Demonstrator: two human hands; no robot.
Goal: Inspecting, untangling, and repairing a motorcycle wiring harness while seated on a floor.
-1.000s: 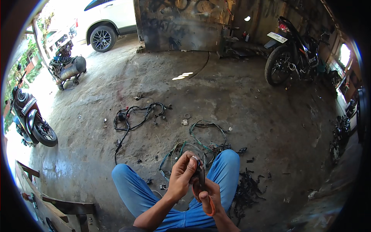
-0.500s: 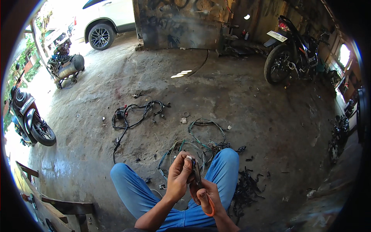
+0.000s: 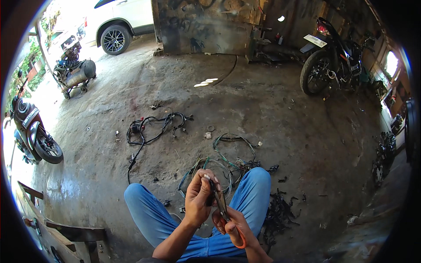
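Both of my hands are close together over my lap, between my bent knees. My left hand (image 3: 198, 199) is closed, pinching a small black piece (image 3: 212, 193) with its thumb and fingers; what exactly it is I cannot make out. My right hand (image 3: 236, 223) grips a pair of scissors (image 3: 222, 206) with orange handles, one loop showing below my fingers. The metal blades point up beside the black piece. Just beyond my hands, a loose bundle of green, blue and grey wires (image 3: 228, 163) lies on the concrete floor.
A black wiring harness (image 3: 151, 141) lies ahead to the left. Black scraps (image 3: 280, 215) are heaped by my right knee. Motorcycles stand at the far right (image 3: 324, 65) and left (image 3: 37, 136). An air compressor (image 3: 79, 74), white car (image 3: 131, 19) and wooden bench (image 3: 74, 232) are around.
My left hand has turned and shifted slightly left, showing more of the black piece. The scissor blades now stand apart from my left fingers a bit, and more of the orange handle shows.
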